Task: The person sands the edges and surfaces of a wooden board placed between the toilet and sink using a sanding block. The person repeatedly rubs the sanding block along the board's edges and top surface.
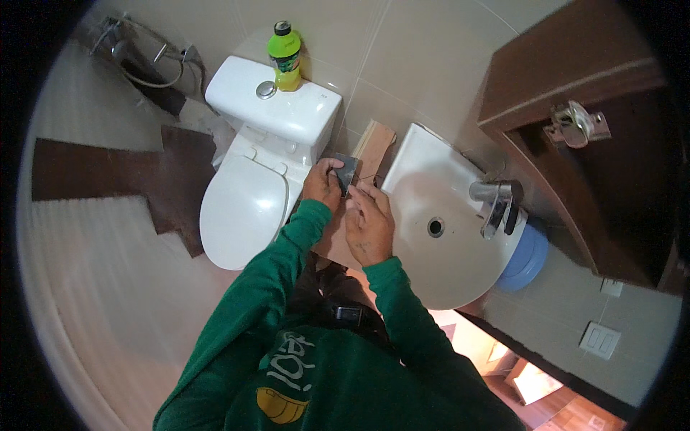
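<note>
Green sleeves are reaching fwd; I'm pinching a small dark square piece [346, 172] w/ left hand [323, 184], right hand [369, 224] curled beside it btwn toilet [244, 208] & sink [431, 187], grip unclear.

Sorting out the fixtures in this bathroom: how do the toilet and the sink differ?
The toilet stands to the left of the hands, the sink to the right. The toilet has its lid shut, while the sink's bowl lies open with a drain hole showing. The toilet's tank carries a green bottle; the sink carries a metal tap. Both are white.
</note>
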Motion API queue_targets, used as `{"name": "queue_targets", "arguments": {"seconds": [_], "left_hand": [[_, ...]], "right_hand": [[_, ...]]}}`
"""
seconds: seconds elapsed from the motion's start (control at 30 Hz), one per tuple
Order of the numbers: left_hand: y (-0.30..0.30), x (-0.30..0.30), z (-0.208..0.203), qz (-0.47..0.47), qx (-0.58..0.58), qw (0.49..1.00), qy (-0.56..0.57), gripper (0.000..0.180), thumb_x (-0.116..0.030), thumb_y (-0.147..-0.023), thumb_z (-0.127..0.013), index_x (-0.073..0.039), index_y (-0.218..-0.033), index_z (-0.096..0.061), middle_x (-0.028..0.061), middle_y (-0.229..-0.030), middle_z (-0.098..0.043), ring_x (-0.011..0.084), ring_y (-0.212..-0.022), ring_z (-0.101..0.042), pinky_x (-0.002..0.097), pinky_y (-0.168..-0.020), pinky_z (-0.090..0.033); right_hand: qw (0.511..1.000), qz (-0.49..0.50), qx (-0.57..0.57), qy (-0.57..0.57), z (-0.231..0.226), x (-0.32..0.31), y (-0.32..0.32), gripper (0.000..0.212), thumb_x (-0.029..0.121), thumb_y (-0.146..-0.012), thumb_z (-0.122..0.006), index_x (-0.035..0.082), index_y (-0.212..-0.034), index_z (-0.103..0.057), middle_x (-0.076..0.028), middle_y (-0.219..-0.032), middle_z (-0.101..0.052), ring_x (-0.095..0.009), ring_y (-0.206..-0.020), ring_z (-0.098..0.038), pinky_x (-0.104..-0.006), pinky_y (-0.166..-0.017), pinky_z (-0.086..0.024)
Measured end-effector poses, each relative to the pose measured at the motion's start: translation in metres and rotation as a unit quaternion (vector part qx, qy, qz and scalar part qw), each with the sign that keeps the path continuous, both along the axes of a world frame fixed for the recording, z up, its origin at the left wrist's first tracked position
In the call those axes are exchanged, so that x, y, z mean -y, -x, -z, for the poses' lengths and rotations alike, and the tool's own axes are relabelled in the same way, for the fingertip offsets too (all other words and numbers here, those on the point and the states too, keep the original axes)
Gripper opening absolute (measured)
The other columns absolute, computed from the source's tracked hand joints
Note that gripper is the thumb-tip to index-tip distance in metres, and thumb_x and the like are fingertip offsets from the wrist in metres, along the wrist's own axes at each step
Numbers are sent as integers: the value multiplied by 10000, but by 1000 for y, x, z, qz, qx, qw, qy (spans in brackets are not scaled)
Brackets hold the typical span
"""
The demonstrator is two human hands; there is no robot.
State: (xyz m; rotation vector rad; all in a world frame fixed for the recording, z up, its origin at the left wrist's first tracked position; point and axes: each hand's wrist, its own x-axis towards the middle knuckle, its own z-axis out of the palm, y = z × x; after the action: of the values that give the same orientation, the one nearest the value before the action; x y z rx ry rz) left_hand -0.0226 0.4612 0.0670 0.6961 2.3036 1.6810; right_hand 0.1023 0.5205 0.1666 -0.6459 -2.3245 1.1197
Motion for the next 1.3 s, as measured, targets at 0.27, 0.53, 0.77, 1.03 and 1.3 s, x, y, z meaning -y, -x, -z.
{"name": "queue_targets", "arguments": {"seconds": [0.27,0.53,0.77,1.03,1.3], "left_hand": [[36,-68,6,12,-6,996,85,329,-240,-824,-650,-43,-1061,-535,214,-1110,-531,390,-1094,-510,451,-929,-432],[59,-105,38,8,-135,986,99,531,-339,-781,-699,-29,-1185,-550,265,-1169,-530,416,-1126,-510,451,-989,-410],[46,-111,38,20,-123,980,156,507,-322,-843,-612,-52,-1272,-583,198,-1333,-473,369,-1224,-486,434,-1020,-425],[39,-113,32,46,-226,954,194,438,-278,-890,-553,-51,-1263,-582,151,-1413,-463,358,-1218,-504,428,-1029,-417],[29,-117,24,35,-229,932,278,427,-299,-948,-467,-110,-1328,-509,96,-1392,-501,440,-1001,-579,482,-920,-484]], "right_hand": [[995,26,85,-35,-17,-30,-84,198,48,-868,-597,5,-1052,-658,-166,-1029,-647,-272,-908,-650,-338,-786,-530],[976,136,155,-67,-30,-27,-188,213,42,-865,-597,20,-1067,-660,-166,-1015,-652,-260,-865,-653,-339,-729,-536],[951,234,200,-10,-29,-24,-249,267,53,-879,-592,30,-1139,-642,-127,-1001,-665,-188,-799,-639,-311,-689,-523],[938,252,238,-4,-22,-40,-281,367,104,-903,-566,15,-1259,-564,-115,-1047,-665,-163,-786,-638,-291,-713,-525],[910,285,295,53,-14,-12,-349,391,102,-915,-555,12,-1295,-531,-108,-1007,-667,-128,-744,-620,-278,-680,-522]]}}
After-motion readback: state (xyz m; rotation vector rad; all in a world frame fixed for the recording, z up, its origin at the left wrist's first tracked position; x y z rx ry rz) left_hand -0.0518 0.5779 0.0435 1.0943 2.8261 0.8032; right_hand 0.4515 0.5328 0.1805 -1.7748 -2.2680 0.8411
